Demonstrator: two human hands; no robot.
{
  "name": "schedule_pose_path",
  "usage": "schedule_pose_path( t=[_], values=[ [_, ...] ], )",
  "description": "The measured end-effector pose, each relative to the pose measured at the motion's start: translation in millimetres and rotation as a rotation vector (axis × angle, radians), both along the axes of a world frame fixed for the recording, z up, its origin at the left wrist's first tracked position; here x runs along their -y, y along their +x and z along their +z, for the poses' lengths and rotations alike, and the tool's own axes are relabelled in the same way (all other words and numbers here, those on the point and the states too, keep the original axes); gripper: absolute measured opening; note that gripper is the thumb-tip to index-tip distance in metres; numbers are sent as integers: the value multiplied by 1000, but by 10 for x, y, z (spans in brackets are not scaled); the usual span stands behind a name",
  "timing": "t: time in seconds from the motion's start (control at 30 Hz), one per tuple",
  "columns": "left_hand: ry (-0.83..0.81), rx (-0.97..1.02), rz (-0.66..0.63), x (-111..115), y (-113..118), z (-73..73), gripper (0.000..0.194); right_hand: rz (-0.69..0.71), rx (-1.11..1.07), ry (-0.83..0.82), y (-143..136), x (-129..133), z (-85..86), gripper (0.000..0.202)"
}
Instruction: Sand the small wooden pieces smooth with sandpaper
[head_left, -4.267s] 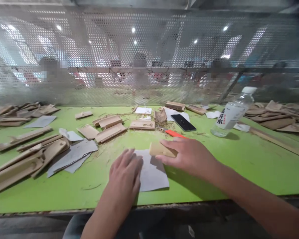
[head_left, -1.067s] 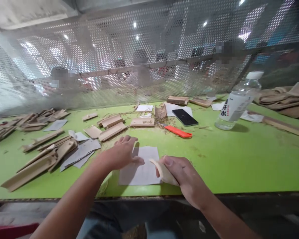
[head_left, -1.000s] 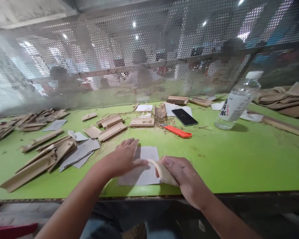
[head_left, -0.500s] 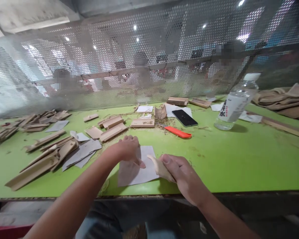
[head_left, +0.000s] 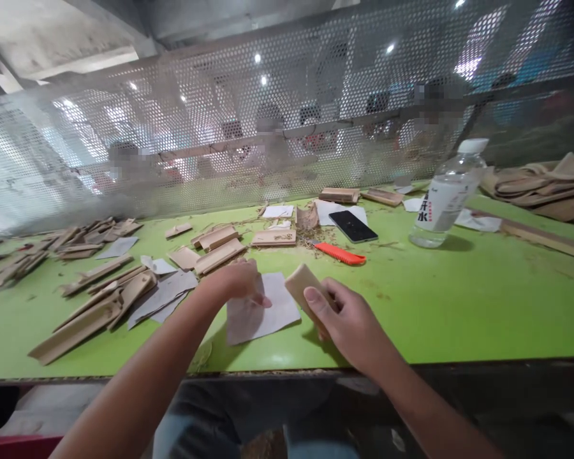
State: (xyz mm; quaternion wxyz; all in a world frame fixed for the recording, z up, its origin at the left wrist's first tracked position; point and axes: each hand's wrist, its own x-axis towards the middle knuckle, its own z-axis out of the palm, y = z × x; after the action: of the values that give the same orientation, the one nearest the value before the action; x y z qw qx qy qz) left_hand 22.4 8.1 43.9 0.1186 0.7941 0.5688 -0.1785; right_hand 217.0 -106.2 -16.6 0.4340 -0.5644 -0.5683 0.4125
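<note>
My left hand (head_left: pixel 242 282) lies over the upper left part of a greyish-white sheet of paper (head_left: pixel 280 312). Its thumb stretches flat across the sheet, apart from the other fingers, which are blurred and partly hidden. To the right, my right hand (head_left: pixel 347 319) is closed around a pale piece of wood (head_left: pixel 302 285), the thumb pressed on its broad face. This piece is tilted, its free end raised beside the sheet's right edge. Beyond the hands lies an orange-handled utility knife (head_left: pixel 339 252), among shavings.
Channelled wooden pieces (head_left: pixel 83 322) and grey sheets (head_left: pixel 165 293) lie at left. A black phone (head_left: pixel 353 226) rests behind the knife. A water bottle (head_left: pixel 442 197) stands at right, before stacked brown strips (head_left: pixel 550 188). A perforated metal screen (head_left: pixel 210 146) borders the green table (head_left: pixel 459 306).
The pale wood in my right hand has turned, so its broad face now shows and its end points up. The sheet and my left hand have shifted slightly; the left fingers look more curled.
</note>
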Motion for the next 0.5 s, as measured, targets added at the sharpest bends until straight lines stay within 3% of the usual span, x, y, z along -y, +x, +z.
schedule_pose_path(
  t=[0.1, 0.23, 0.33, 0.5],
  values=[
    [7, 88, -15, 183, -60, -18, 79, -27, 514, 120, 124, -177, 176, 52],
    [-23, 190, -76, 379, -124, -151, 83, 191, 1063, 245, 62, -448, 443, 47],
    [-41, 219, -72, 423, -151, -247, 94, 263, 1209, 265, -128, -627, 548, 38],
    [-44, 263, -70, 387, -207, -308, 106, 410, 1313, 263, -345, -831, 584, 32]
  ],
)
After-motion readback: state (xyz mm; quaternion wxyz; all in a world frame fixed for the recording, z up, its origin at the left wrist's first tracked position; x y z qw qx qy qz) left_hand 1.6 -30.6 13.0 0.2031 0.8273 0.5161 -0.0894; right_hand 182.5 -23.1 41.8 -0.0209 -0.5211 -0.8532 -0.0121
